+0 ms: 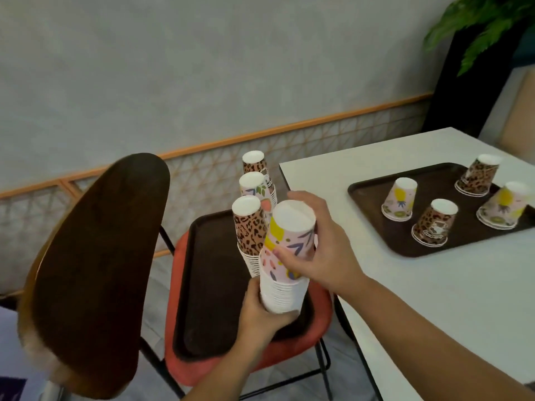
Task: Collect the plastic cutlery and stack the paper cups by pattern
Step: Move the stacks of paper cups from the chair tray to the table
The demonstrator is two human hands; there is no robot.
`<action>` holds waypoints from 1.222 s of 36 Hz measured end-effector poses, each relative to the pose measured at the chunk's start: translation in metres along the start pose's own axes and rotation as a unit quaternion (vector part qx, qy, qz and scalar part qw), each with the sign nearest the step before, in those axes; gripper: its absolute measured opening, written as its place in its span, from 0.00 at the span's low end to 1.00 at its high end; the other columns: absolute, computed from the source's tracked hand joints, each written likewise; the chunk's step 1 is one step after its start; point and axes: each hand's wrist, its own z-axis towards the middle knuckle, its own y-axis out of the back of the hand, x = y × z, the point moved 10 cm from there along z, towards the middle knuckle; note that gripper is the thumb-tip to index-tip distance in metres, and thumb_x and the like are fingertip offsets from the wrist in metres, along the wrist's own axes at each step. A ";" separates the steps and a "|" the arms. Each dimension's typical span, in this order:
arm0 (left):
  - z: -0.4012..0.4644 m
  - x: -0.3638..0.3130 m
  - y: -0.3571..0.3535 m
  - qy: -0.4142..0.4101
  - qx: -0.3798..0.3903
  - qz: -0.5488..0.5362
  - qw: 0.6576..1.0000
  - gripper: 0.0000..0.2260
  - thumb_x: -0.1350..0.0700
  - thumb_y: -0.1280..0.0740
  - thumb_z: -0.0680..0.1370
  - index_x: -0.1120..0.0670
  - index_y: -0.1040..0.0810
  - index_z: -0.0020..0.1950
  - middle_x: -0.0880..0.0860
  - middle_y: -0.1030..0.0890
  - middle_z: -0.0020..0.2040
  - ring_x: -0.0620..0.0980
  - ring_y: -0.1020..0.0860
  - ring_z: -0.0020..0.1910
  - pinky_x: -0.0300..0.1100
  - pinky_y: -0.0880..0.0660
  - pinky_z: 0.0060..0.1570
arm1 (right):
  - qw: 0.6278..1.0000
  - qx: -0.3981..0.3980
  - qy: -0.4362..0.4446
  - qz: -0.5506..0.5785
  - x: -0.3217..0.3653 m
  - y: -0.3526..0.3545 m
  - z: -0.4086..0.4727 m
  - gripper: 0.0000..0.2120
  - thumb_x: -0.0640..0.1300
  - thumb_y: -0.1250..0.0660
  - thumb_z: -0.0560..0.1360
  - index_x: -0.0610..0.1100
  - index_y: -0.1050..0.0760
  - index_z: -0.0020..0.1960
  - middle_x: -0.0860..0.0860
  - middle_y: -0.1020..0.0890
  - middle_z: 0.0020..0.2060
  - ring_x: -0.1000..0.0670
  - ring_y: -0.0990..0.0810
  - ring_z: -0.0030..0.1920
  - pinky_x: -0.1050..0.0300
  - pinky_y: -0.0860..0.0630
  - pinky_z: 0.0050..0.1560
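My left hand (262,309) grips the base of a tall upside-down stack of fruit-pattern cups (285,285) above the brown tray on the chair (208,285). My right hand (321,241) holds the top fruit-pattern cup (291,227) of that stack. Behind it on the same tray stand a leopard-pattern stack (250,230), another fruit-pattern stack (254,185) and a further leopard stack (255,163). On the table's brown tray (373,209) small upside-down stacks sit apart: two fruit-pattern ones (399,199) (502,209) and two leopard ones (432,222) (476,175). No cutlery is in view.
The chair has a red seat (292,357) and a dark curved backrest (95,270) at the left. The white table (434,299) fills the right side, its corner close to the stacks. A wall with a wooden rail lies behind; a plant (477,21) stands at top right.
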 end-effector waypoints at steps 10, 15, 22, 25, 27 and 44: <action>0.049 -0.045 -0.093 -0.002 0.095 -0.033 0.995 0.39 0.52 0.21 0.52 0.46 0.29 0.62 0.44 0.20 0.57 0.32 0.22 0.52 0.29 0.25 0.48 | 0.999 -0.015 -0.036 -0.022 -0.030 0.070 0.033 0.32 0.56 0.28 0.64 0.64 0.40 0.62 0.63 0.25 0.55 0.61 0.22 0.54 0.62 0.23 0.53; 0.085 -0.052 -0.131 0.001 0.088 -0.037 0.995 0.43 0.50 0.21 0.52 0.48 0.31 0.66 0.44 0.20 0.58 0.41 0.21 0.56 0.38 0.23 0.52 | 0.997 0.021 -0.064 -0.045 -0.064 0.097 0.067 0.27 0.51 0.26 0.66 0.59 0.37 0.59 0.66 0.25 0.50 0.64 0.23 0.53 0.66 0.23 0.51; 0.141 -0.042 -0.179 0.038 0.069 -0.013 0.997 0.34 0.52 0.21 0.51 0.43 0.30 0.54 0.43 0.20 0.52 0.45 0.21 0.53 0.39 0.22 0.49 | 0.994 0.035 -0.098 -0.044 -0.127 0.129 0.101 0.27 0.50 0.25 0.66 0.56 0.35 0.59 0.65 0.25 0.51 0.63 0.24 0.54 0.65 0.24 0.53; 0.155 -0.032 -0.195 0.053 0.070 0.001 0.996 0.36 0.52 0.21 0.51 0.46 0.30 0.57 0.43 0.21 0.52 0.46 0.22 0.53 0.36 0.24 0.49 | 0.993 0.043 -0.105 -0.045 -0.151 0.132 0.104 0.28 0.49 0.24 0.66 0.52 0.33 0.61 0.61 0.23 0.53 0.60 0.23 0.55 0.59 0.24 0.55; 0.164 -0.022 -0.207 0.065 0.070 0.009 0.995 0.41 0.48 0.21 0.49 0.48 0.30 0.61 0.46 0.20 0.55 0.48 0.21 0.56 0.45 0.23 0.56 | 0.992 0.049 -0.110 -0.048 -0.168 0.135 0.105 0.29 0.49 0.24 0.65 0.50 0.33 0.62 0.57 0.23 0.54 0.58 0.23 0.55 0.56 0.24 0.56; 0.173 0.001 -0.231 0.079 0.078 0.105 0.988 0.35 0.59 0.20 0.63 0.53 0.35 0.65 0.48 0.25 0.59 0.49 0.25 0.61 0.37 0.31 0.54 | 0.987 0.024 -0.157 -0.028 -0.224 0.152 0.096 0.34 0.48 0.23 0.64 0.56 0.38 0.63 0.62 0.26 0.55 0.65 0.26 0.55 0.71 0.29 0.55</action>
